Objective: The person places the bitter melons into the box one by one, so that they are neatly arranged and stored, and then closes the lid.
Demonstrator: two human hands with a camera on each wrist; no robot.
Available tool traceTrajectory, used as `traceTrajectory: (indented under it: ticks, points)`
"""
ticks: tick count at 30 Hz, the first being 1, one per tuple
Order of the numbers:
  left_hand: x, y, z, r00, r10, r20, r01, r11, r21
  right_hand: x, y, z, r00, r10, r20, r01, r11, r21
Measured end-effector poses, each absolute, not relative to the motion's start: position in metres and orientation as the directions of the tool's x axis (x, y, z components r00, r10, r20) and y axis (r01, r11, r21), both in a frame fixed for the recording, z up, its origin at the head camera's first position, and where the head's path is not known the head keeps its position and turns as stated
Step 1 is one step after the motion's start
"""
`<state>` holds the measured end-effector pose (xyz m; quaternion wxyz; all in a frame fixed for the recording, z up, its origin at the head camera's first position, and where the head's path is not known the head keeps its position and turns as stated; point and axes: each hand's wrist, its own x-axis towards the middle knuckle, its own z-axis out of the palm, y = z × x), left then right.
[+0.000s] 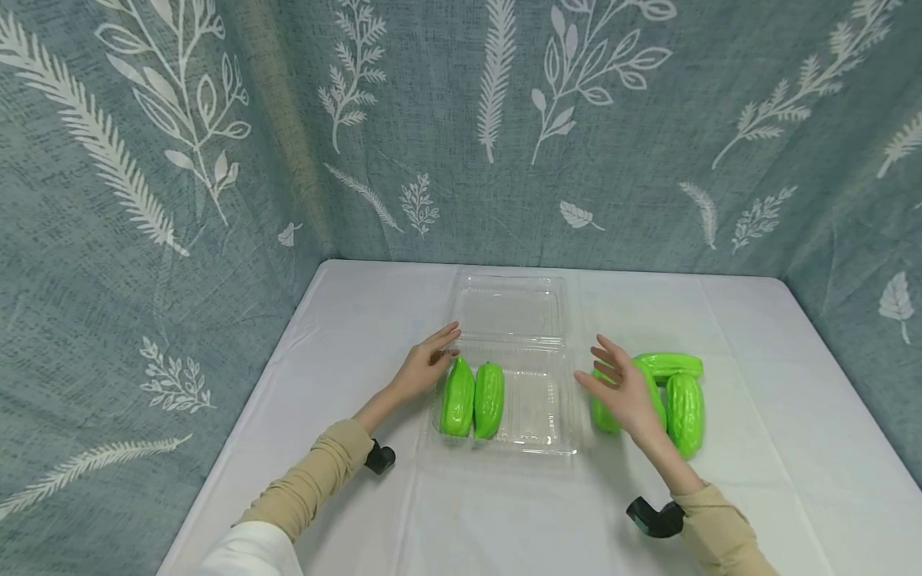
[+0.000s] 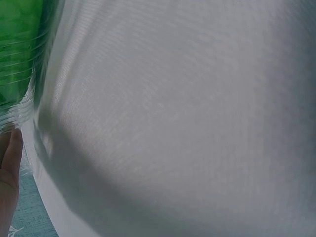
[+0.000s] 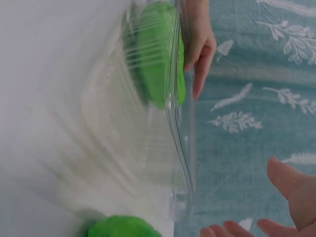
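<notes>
A clear plastic clamshell box [image 1: 531, 404] lies opened flat, its lid [image 1: 510, 308] folded back toward the curtain. In its left half two bright green bitter melons lie side by side, a left one [image 1: 457, 404] and a right one [image 1: 490, 400]. My left hand [image 1: 423, 366] is at the box's left rim, fingers extended, by the tip of the left melon; whether it touches the rim, I cannot tell. To the right of the box my right hand [image 1: 625, 394] hovers with fingers spread, holding nothing. Partly behind it sit several more bitter melons [image 1: 684, 412].
A white cloth [image 1: 346, 496] covers the table. Blue-green leaf-patterned curtains [image 1: 446, 104] rise behind it and on both sides. Black wrist devices show below each hand, a left one [image 1: 380, 457] and a right one [image 1: 655, 518].
</notes>
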<state>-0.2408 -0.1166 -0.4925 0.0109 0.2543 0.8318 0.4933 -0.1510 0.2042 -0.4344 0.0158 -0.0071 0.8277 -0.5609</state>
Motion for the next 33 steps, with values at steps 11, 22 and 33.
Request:
traceTrajectory:
  ticks: [11,22,33]
  points:
    - [-0.239,-0.115,-0.489,-0.875,0.426,0.231,0.405,0.380,0.831,-0.146,0.232,-0.435,-0.999,0.038,0.023,-0.005,0.414,-0.910]
    - [-0.221,-0.111,-0.455,-0.872,0.446,0.203,0.397,0.400,0.826,-0.135,0.261,-0.430,-0.993,0.114,0.026,0.033,0.492,-0.870]
    - [-0.222,-0.111,-0.458,-0.868,0.449,0.213,0.401,0.380,0.834,-0.130,0.282,-0.432,-0.985,0.169,0.035,0.062,0.535,-0.843]
